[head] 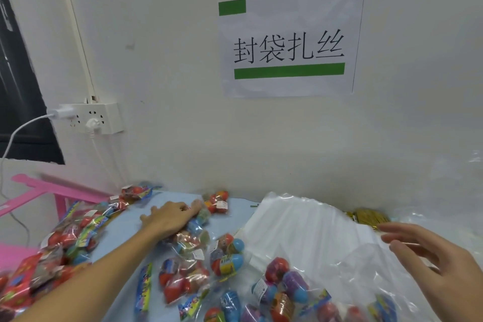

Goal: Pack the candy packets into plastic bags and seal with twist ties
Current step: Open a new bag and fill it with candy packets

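Observation:
Many colourful candy packets [193, 269] lie scattered over a light blue table [125, 232]. My left hand [172, 217] reaches far across it, fingers curled onto a candy packet [202, 217] near the wall. A stack of clear plastic bags [300, 227] lies at the right. In front of it sits a clear plastic bag [339, 285] holding several egg-shaped candies. My right hand [431, 264] hovers over that bag with its fingers spread, holding nothing. A bundle of gold twist ties [368, 215] lies behind the stack by the wall.
The white wall rises directly behind the table, with a paper sign [290, 42] on it. A power strip [91, 117] with plugged cables hangs at the left. A pink rack [52, 191] stands beside the table's left edge.

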Tool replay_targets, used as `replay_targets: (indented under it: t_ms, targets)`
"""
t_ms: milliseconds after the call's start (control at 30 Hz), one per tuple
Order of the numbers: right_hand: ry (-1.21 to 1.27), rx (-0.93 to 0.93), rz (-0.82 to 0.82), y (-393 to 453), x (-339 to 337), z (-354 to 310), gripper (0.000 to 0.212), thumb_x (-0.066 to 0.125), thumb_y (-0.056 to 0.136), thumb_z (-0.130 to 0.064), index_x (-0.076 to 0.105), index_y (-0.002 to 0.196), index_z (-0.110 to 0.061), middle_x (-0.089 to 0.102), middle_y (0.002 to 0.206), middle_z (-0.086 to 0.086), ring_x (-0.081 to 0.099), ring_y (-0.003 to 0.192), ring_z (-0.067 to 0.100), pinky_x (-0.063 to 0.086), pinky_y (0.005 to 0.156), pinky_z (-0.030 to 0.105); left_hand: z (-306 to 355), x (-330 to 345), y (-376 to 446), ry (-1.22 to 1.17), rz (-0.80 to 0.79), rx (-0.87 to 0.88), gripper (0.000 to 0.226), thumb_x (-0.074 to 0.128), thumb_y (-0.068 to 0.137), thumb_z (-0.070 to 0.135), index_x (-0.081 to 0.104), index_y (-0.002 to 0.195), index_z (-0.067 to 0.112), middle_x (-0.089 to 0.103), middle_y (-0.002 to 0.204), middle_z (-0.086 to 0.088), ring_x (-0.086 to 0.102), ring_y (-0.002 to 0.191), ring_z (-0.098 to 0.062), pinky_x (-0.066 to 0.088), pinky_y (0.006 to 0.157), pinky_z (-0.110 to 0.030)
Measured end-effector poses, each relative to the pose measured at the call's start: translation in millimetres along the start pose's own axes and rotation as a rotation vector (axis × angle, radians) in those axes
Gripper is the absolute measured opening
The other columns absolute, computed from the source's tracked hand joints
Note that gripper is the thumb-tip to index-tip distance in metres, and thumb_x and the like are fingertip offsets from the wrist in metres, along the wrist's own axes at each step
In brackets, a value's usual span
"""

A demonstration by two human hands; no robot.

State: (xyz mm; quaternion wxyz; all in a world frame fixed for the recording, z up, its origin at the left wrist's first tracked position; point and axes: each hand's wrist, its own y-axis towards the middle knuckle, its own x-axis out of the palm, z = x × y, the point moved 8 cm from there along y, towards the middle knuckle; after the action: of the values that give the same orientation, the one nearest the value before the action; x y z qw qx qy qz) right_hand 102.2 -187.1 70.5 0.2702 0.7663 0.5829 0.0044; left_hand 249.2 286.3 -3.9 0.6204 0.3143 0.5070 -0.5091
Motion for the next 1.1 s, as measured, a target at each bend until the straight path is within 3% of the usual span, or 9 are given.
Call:
replay_targets:
  t_ms: [100, 267, 333, 400, 467, 567, 733, 900, 1100]
  targets:
    - [0.011, 0.004, -0.003, 1.2, -2.8, 0.3, 0.044, 0.067, 0.090, -0.003, 0.073, 0.086, -0.047, 0.074, 0.084, -0.015, 0.070, 0.083, 0.010, 0.049, 0.065, 0.013, 38.5, 0.3, -10.2, -0.092, -0.029, 0.148, 0.084, 0.023, 0.055, 0.099, 0.066, 0.083, 0.032, 0.067, 0.098, 0.009, 0.060, 0.105, -0.021, 0.038, 0.107, -0.053]
    - [0.003, 0.019, -0.004, 2.3, -5.8, 3.0, 0.037, 0.066, 0.090, -0.004, 0.076, 0.082, -0.039, 0.074, 0.084, -0.015, 0.069, 0.082, 0.009, 0.049, 0.068, 0.013, 82.0, -17.6, -49.5, 0.107, 0.004, 0.290, 0.052, 0.040, 0.085, 0.077, 0.060, 0.104, 0.033, 0.058, 0.118, 0.013, 0.051, 0.117, -0.018, 0.025, 0.105, -0.051]
    - [0.003, 0.025, 0.006, 2.3, -6.5, 3.0, 0.033, 0.067, 0.090, -0.004, 0.076, 0.085, -0.035, 0.074, 0.082, -0.016, 0.069, 0.086, 0.011, 0.047, 0.064, 0.009, 104.2, -33.1, -74.6, 0.318, 0.145, 0.389, 0.056, 0.044, 0.090, 0.070, 0.047, 0.132, 0.034, 0.043, 0.144, 0.009, 0.033, 0.140, -0.023, 0.018, 0.113, -0.051]
    - [0.007, 0.022, 0.011, 2.5, -6.9, 1.8, 0.030, 0.068, 0.090, -0.005, 0.075, 0.086, -0.034, 0.074, 0.081, -0.015, 0.069, 0.086, 0.010, 0.048, 0.062, 0.010, 132.4, -50.0, -107.5, 0.366, 0.302, 0.550, 0.053, 0.046, 0.092, 0.063, 0.042, 0.138, 0.037, 0.041, 0.142, 0.009, 0.034, 0.136, -0.021, 0.024, 0.110, -0.042]
    - [0.005, 0.020, 0.016, 2.2, -8.0, 0.2, 0.028, 0.068, 0.091, -0.007, 0.075, 0.087, -0.034, 0.074, 0.083, -0.012, 0.068, 0.087, 0.009, 0.050, 0.061, 0.014, 148.2, -46.0, -136.2, 0.206, 0.081, 0.663, 0.050, 0.053, 0.084, 0.072, 0.047, 0.126, 0.046, 0.046, 0.123, 0.015, 0.046, 0.118, -0.012, 0.038, 0.102, -0.035]
    - [0.006, 0.021, 0.017, 0.7, -8.5, -3.2, 0.027, 0.067, 0.091, -0.010, 0.075, 0.089, -0.035, 0.073, 0.085, -0.013, 0.067, 0.082, 0.000, 0.050, 0.065, 0.014, 156.6, 0.7, -177.9, 0.179, -0.413, 0.694, 0.074, 0.065, 0.060, 0.087, 0.033, 0.124, 0.069, 0.039, 0.132, 0.025, 0.042, 0.123, -0.006, 0.042, 0.104, -0.044]
    - [-0.028, 0.028, -0.008, -3.7, -4.1, -6.5, 0.025, 0.065, 0.093, -0.016, 0.073, 0.091, -0.040, 0.071, 0.087, -0.023, 0.065, 0.084, -0.006, 0.048, 0.070, 0.024, 175.5, 40.8, -199.4, 0.296, -0.294, 0.875, 0.057, 0.075, 0.076, 0.059, 0.040, 0.121, 0.050, 0.042, 0.125, 0.016, 0.032, 0.113, -0.011, 0.033, 0.094, -0.034]
    - [-0.062, 0.022, -0.009, -3.9, -5.9, -10.1, 0.024, 0.064, 0.093, -0.017, 0.072, 0.094, -0.040, 0.071, 0.088, -0.021, 0.064, 0.085, -0.008, 0.048, 0.069, 0.021, 174.5, 0.0, -190.7, -0.176, -0.190, 0.808, 0.049, 0.084, 0.070, 0.047, 0.041, 0.088, 0.036, 0.058, 0.092, 0.011, 0.053, 0.078, -0.004, 0.053, 0.069, -0.030]
    - [-0.016, -0.160, 0.172, -7.8, -14.2, -61.2, 0.017, 0.062, 0.095, -0.022, 0.073, 0.094, -0.034, 0.073, 0.091, -0.017, 0.065, 0.091, -0.004, 0.051, 0.080, 0.026, 183.3, -73.2, -203.5, -0.999, 0.098, 0.649, 0.055, 0.084, 0.060, 0.051, 0.049, 0.091, 0.022, 0.076, 0.080, 0.003, 0.070, 0.065, -0.008, 0.050, 0.054, -0.016]
